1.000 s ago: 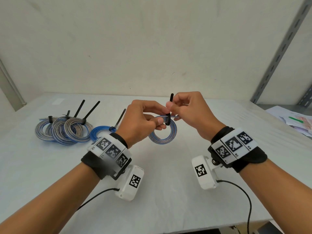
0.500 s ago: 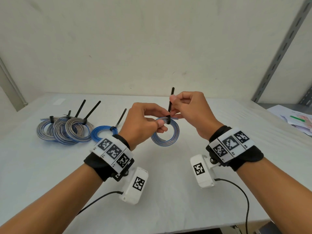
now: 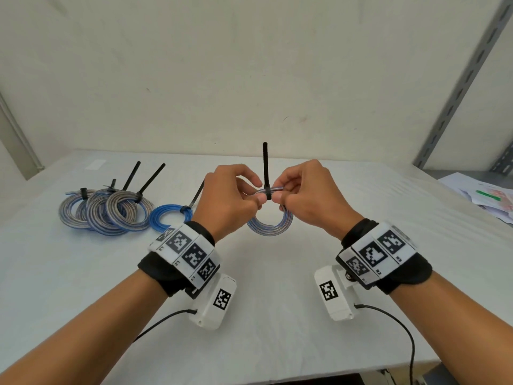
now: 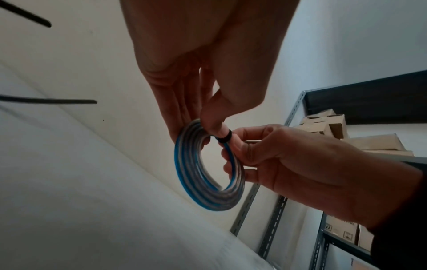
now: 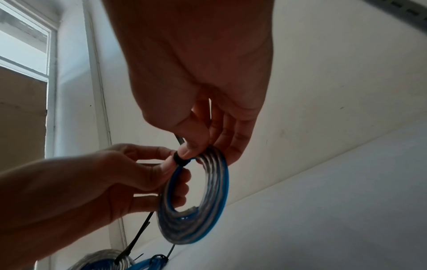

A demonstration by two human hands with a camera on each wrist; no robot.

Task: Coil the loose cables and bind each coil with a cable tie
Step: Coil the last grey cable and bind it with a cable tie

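Observation:
A small coil of blue and clear cable (image 3: pixel 270 227) (image 4: pixel 208 175) (image 5: pixel 196 206) hangs above the white table (image 3: pixel 263 287). A black cable tie (image 3: pixel 265 168) wraps the coil's top, its tail pointing straight up. My left hand (image 3: pixel 231 198) (image 4: pixel 203 117) pinches the coil just left of the tie's band (image 4: pixel 224 137). My right hand (image 3: pixel 302 195) (image 5: pixel 196 144) pinches the coil just right of the band (image 5: pixel 181 159). Both thumbs sit against the tie head.
Several tied grey-and-blue coils (image 3: pixel 111 212) and a blue coil (image 3: pixel 169 220) lie at the left of the table, their black tie tails sticking up. Papers (image 3: pixel 485 195) lie at the far right beside a grey metal shelf upright (image 3: pixel 458 84). Cardboard boxes (image 4: pixel 328 126) fill the shelf.
The tie's tail has come through further and now stands tall and straight above the coil. My right hand has let go of the tail and now pinches the coil beside the band.

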